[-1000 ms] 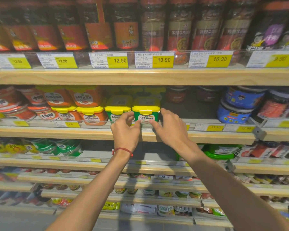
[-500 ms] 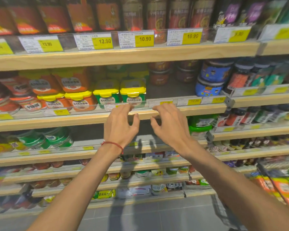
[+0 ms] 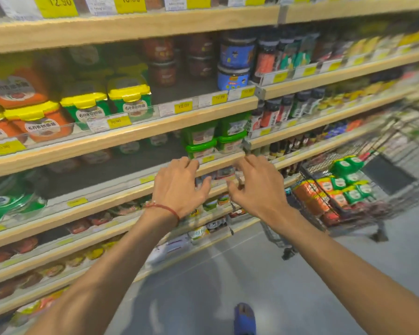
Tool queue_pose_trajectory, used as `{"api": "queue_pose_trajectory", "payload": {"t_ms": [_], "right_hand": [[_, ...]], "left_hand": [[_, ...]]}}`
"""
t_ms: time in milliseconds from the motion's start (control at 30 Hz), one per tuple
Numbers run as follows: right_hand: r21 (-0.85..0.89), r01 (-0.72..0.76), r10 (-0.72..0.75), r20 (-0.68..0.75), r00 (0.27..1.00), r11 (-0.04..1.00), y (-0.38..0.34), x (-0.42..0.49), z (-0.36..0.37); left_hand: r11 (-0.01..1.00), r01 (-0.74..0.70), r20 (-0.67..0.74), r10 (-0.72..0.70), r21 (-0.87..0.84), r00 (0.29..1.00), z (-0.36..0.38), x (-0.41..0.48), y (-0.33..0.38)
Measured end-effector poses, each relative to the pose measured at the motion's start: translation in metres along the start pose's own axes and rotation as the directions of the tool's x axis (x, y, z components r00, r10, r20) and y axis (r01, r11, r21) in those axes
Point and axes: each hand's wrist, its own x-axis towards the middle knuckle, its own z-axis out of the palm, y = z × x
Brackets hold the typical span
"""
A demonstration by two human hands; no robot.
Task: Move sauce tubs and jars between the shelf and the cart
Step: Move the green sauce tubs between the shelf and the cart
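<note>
Supermarket aisle, sauce section: wood-edged shelving runs off to the right over a smooth grey floor [image 3: 264, 274], and the view is tilted and smeared at that edge. On the wood-edged shelf [image 3: 179, 123] at upper left stand the yellow-lidded green plastic sauce tubs [image 3: 131, 99], upright at the front lip, just beside the yellow-lidded orange plastic tubs [image 3: 41, 119]. One level down sit stacked green-lidded tubs [image 3: 201, 141]. At far right is the silver wire shopping cart [image 3: 382, 143], with a load of small green and orange sauce tubs [image 3: 344, 184] packed in its near end.

Both of my operator's hands hang in front of the lower shelf edges, between stock and cart. The left hand [image 3: 179, 187], with a thin red cord bracelet [image 3: 163, 207] at the wrist, has its fingers loosely bent and carries nothing. The right hand [image 3: 257, 187] is the same, empty, thumb out. They are near each other but not touching. Whether any fingertip brushes the shelf lip I cannot tell.

I judge this an empty-handed passage between a placement and a pickup. With the cart well stocked and a gap beside the yellow-lidded row, the next move likely calls for swinging right, reaching down into the cart and taking one tub by its sides.
</note>
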Motion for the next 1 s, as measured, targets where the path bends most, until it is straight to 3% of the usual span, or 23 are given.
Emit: {"api": "queue_pose_trajectory", "payload": {"t_ms": [233,433,767,1000], "right_hand": [[-0.009,-0.218,0.217,-0.045,0.975,0.976,0.088,-0.056,0.0],[-0.028,-0.373,0.37,-0.07,0.926,0.928,0.2,-0.091,-0.01],[-0.091,-0.457,0.453,-0.062,0.889,0.885,0.41,-0.131,-0.042],[-0.138,-0.489,0.492,-0.009,0.87,0.862,0.524,-0.117,-0.046]], "left_hand": [[0.981,-0.191,0.078,0.193,-0.026,0.978,0.032,0.023,0.089],[0.94,-0.34,0.175,0.341,-0.036,0.924,0.073,0.06,0.206],[0.877,-0.48,0.214,0.473,-0.019,0.855,0.137,0.121,0.427],[0.866,-0.5,0.231,0.491,-0.023,0.84,0.193,0.176,0.518]]}}
